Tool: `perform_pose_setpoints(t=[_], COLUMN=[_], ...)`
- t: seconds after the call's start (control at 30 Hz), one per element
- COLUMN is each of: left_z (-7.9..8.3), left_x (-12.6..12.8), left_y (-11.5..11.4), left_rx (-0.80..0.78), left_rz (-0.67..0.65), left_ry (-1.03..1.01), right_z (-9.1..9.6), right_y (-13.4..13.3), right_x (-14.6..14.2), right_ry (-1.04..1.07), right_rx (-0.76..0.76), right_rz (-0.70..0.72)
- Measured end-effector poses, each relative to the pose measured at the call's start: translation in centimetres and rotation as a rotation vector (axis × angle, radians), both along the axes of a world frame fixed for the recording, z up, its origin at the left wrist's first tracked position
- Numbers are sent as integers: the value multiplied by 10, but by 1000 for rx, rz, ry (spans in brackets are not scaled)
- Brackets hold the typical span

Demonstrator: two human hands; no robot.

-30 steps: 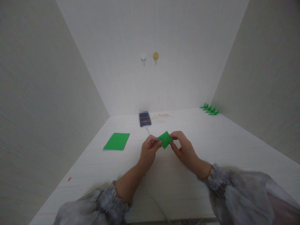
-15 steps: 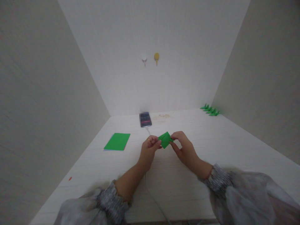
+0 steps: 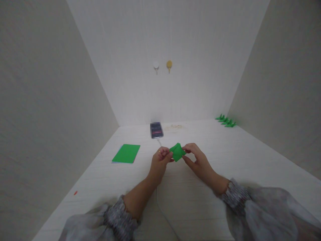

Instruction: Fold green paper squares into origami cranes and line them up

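A small folded piece of green paper (image 3: 177, 152) is held above the white table (image 3: 250, 167), between both hands. My left hand (image 3: 160, 162) pinches its left side, fingers closed, with a ring on one finger. My right hand (image 3: 197, 160) pinches the paper's right corner with thumb and fingers closed. Both wrists come out of grey patterned sleeves.
A stack of green paper sheets (image 3: 126, 153) lies on the table to the left. A phone (image 3: 156, 130) with a white cable (image 3: 163, 214) stands at the back. Several folded green paper figures (image 3: 225, 121) sit in the far right corner. Two hooks (image 3: 162, 66) hang on the back wall.
The hands and the green paper keep almost the same pose; the paper has bent slightly between the fingers. The view has shifted a little.
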State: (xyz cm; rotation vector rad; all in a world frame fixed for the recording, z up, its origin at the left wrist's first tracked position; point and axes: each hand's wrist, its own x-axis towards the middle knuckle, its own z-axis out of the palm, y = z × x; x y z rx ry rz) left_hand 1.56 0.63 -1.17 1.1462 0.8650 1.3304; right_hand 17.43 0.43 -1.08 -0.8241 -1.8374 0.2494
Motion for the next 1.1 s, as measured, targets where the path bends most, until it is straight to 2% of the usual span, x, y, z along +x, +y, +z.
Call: perform_pose_setpoints(t=[0.17,0.37,0.57,0.87,1.1], left_z=[0,1,3,4,10], left_x=[0,4,5,5,3], left_y=[-1,-1,-2,-3,-7], left_rx=[-41,-82,-28,2,-100], left_rz=[-5,-24,-74,-61,-109], left_ry=[4,-45,-72,-87,-221], right_z=[-1,-1,0,0,1], right_y=[0,-1,-3,-1,-1], right_x=[0,0,-1,0,2], right_ry=[9,19,-36,-125,-161], right_rx=[-37,-7,-48,37,81], right_rz=[28,69,74,70,73])
